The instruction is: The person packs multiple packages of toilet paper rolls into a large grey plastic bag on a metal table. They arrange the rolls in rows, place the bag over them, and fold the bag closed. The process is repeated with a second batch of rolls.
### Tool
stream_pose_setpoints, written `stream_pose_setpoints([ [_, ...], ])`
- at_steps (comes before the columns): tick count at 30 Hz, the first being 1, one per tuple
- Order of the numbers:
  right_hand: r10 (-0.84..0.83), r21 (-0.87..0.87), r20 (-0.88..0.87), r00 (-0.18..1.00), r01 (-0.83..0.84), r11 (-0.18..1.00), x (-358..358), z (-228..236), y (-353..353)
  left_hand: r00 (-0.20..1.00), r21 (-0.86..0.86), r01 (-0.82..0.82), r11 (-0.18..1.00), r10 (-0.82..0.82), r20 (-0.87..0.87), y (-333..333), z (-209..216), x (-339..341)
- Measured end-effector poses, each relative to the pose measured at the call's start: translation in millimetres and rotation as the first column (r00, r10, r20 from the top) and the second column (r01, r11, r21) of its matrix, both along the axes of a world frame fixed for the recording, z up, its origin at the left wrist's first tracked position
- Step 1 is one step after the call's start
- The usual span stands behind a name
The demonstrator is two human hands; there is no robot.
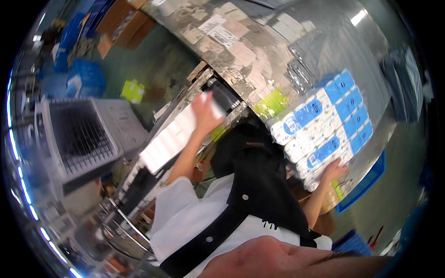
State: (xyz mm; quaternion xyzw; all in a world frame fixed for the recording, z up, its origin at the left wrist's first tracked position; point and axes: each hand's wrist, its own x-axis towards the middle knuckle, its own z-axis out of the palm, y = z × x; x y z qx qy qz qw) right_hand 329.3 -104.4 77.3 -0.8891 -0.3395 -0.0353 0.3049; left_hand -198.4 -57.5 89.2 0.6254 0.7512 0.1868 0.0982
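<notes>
My left hand (205,115) lies over the upper end of a row of white packs (169,141), its fingers stretched and apart. Motion smears both the fingers and the packs. The row rests along a narrow conveyor (222,96) beside the table. At the right, my right hand (334,172) touches the lower edge of a bundle of blue-and-white tissue packs (320,125), with fingers spread. Clear film appears to wrap this bundle, which sits at the table's near edge. Part of the right palm is hidden against the packs.
The metal table (259,32) carries flat cardboard pieces and clear film. Bright green-yellow packaging (273,103) lies by the bundle. A grey air cooler (88,139) stands left of the conveyor. Cardboard boxes (125,25) are at the upper left; a blue tray (366,183) is lower right.
</notes>
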Motion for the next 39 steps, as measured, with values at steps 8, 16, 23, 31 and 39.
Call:
stream_pose_setpoints([
  [8, -0.042, 0.171, -0.208, 0.977, 0.079, 0.982, 0.5, -7.3, -11.4, 0.991, -0.142, 0.129, 0.981, -0.133, -0.023, 141.8, -11.1, -9.2],
  [16, -0.059, 0.053, -0.195, 0.979, 0.071, 0.996, -12.0, 11.9, 3.1, 0.878, -0.233, 0.146, 0.961, -0.018, 0.478, 175.3, -33.7, -51.8],
  [23, -0.069, -0.028, -0.208, 0.976, 0.065, 0.997, -1.8, 1.0, -2.9, 0.997, -0.269, -0.053, 0.962, 0.066, 0.039, 183.1, -63.1, -91.2],
  [31, -0.095, -0.085, -0.148, 0.984, 0.083, 0.993, -4.6, 8.1, 1.1, 0.872, -0.247, 0.219, 0.944, -0.076, 0.483, 203.2, -94.7, -2.6],
  [39, -0.114, -0.098, -0.162, 0.980, 0.099, 0.990, -5.8, 9.5, 1.6, 0.575, -0.350, 0.051, 0.935, 0.259, 0.776, 194.5, -101.3, 103.9],
])
